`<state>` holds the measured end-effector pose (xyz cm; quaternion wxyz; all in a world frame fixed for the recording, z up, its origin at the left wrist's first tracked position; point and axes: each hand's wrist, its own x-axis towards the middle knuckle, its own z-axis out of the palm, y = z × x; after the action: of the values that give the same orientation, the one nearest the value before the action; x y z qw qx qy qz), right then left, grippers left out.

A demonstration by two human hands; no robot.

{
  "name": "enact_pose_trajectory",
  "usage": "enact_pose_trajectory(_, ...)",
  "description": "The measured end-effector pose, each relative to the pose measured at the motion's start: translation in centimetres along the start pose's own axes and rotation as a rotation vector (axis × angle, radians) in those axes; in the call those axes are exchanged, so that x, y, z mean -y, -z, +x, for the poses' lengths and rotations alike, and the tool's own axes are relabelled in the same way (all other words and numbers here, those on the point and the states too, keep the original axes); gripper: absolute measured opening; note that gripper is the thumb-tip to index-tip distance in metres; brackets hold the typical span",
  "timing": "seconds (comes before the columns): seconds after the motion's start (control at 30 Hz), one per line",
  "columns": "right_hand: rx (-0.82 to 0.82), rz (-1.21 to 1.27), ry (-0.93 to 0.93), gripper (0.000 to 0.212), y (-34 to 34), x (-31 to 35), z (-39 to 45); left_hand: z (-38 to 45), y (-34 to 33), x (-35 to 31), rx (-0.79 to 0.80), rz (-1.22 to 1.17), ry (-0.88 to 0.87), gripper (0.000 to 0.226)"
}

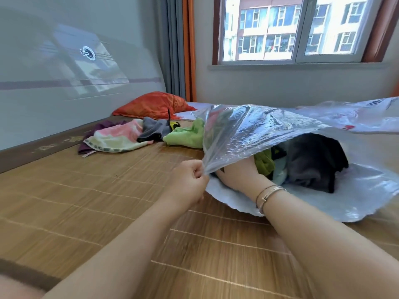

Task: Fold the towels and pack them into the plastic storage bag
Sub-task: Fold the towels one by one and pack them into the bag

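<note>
A large clear plastic storage bag (269,130) lies on the bed at the right, its mouth facing me. My left hand (190,180) pinches the bag's upper lip and holds it lifted. My right hand (239,175) reaches inside the mouth, fingers against a stack of folded towels: an olive-green one (264,162), a pale one and a dark grey one (313,160). Whether the right hand grips a towel is hidden by the plastic. Loose towels lie further back on the bed: a light green one (185,137), a grey one (154,128) and a pink-and-cream one (116,137).
A bamboo mat (108,190) covers the bed. An orange pillow (153,105) lies against the headboard (64,83) at the back left. A purple cloth (101,127) sits under the loose pile. A window and curtains stand behind the bed.
</note>
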<state>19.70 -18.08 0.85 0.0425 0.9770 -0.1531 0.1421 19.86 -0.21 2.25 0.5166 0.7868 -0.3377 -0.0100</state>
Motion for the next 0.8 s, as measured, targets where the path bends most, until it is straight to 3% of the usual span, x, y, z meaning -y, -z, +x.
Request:
enact_pose_trajectory(0.07,-0.046,-0.098,0.099,0.054,0.2,0.1,-2.6,-0.2,0.3,-0.8,0.019,0.008,0.059,0.034)
enact_pose_trajectory(0.23,-0.072,0.014,0.17,0.056,2.4,0.4,-10.5,-3.2,1.7,-2.9,0.096,-0.076,0.192,0.034)
enact_pose_trajectory(0.43,-0.346,0.023,0.374,0.036,6.2,4.6,-15.7,-7.3,6.1,-1.1,0.039,-0.012,0.233,0.026)
enact_pose_trajectory(0.63,-0.272,0.06,0.446,0.033,6.9,12.1,-14.0,-8.8,11.7,3.4,-0.122,-0.015,0.287,0.016)
enact_pose_trajectory(0.8,0.015,0.266,0.327,0.052,3.0,18.5,-8.2,-7.1,16.0,9.4,-0.187,0.085,0.318,0.014)
